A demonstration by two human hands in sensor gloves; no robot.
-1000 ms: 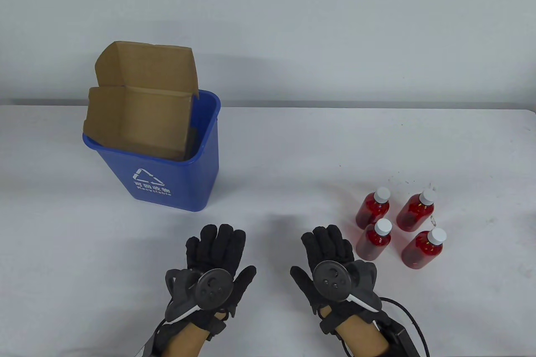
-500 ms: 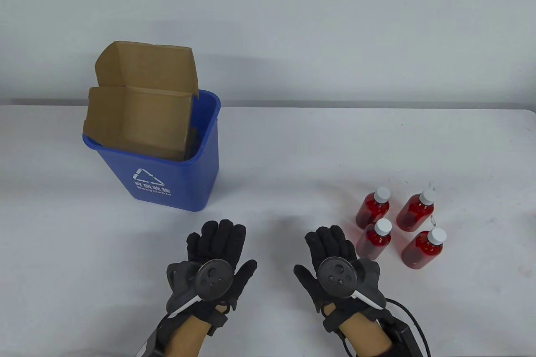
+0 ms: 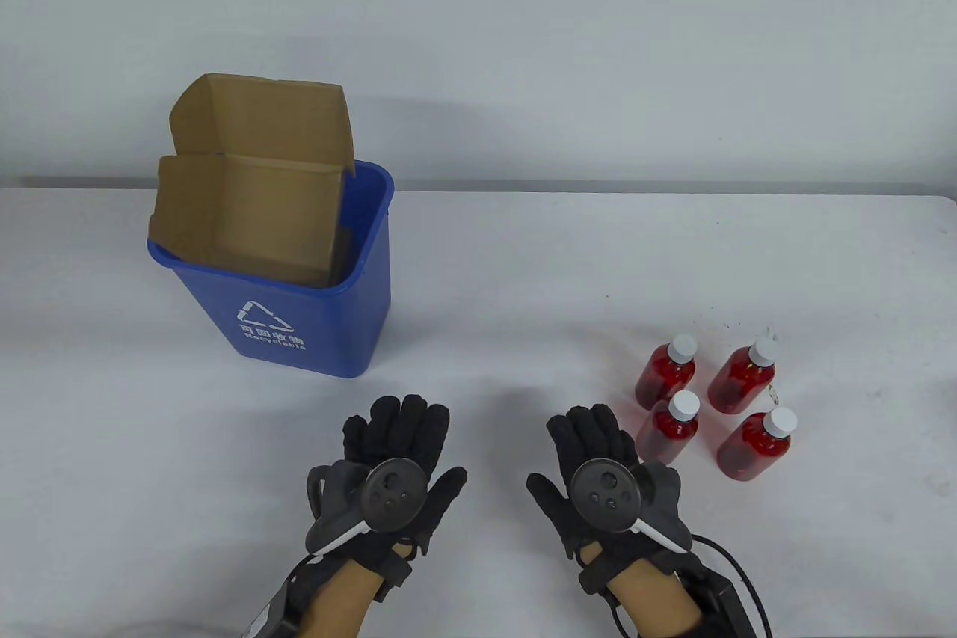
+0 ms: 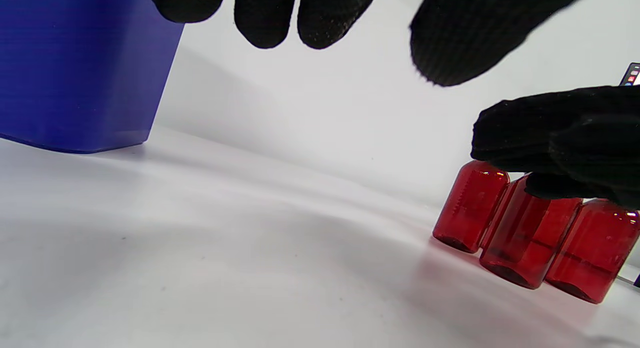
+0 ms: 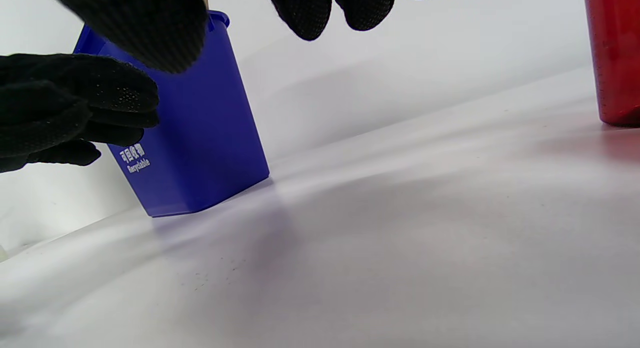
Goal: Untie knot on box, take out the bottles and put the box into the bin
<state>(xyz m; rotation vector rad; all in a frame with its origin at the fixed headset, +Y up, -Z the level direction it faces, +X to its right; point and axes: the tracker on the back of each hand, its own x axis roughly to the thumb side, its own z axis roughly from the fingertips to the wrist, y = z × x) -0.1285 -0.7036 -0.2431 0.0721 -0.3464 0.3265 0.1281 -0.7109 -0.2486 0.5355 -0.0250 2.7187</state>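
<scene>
Left hand and right hand hover relaxed, empty; box in bin ahead, bottles beside the right.

A plain, pale grey wall rises behind the far edge of the smooth white counter, evenly lit.

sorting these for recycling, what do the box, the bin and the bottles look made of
Box: brown cardboard, matte, with folded flaps and creased edges.
Bin: blue plastic, smooth with a slight sheen, printed with a white recycling mark.
Bottles: clear and glossy with highlights, likely plastic though glass cannot be ruled out; the red may be liquid or a tinted wall. The white caps look like plastic.
</scene>
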